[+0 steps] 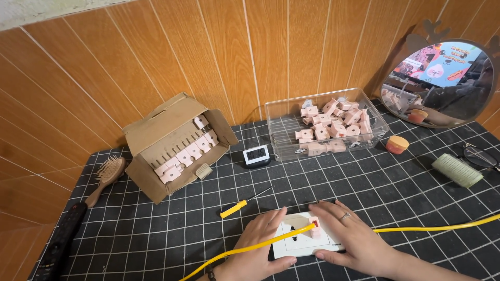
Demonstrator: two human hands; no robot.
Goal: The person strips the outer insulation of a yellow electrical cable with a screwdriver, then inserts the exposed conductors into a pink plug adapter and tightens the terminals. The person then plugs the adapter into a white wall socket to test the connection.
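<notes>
A white socket plate [304,237] is pressed flat on the black grid-patterned table [156,234] at six o'clock, steadied from both sides so it cannot slide. The left hand [260,250] is laid half-open along its nine o'clock edge, thumb tucked beneath; the right hand [354,239] is spread over its three o'clock edge, fingers resting near a pink module [314,229] seated in the plate. A yellow wire [250,248] is run across the plate towards that module. A yellow screwdriver [242,204] lies at eleven o'clock, a clear tray [276,130] of pink parts at one o'clock, a cardboard box [156,135] at ten o'clock.
</notes>
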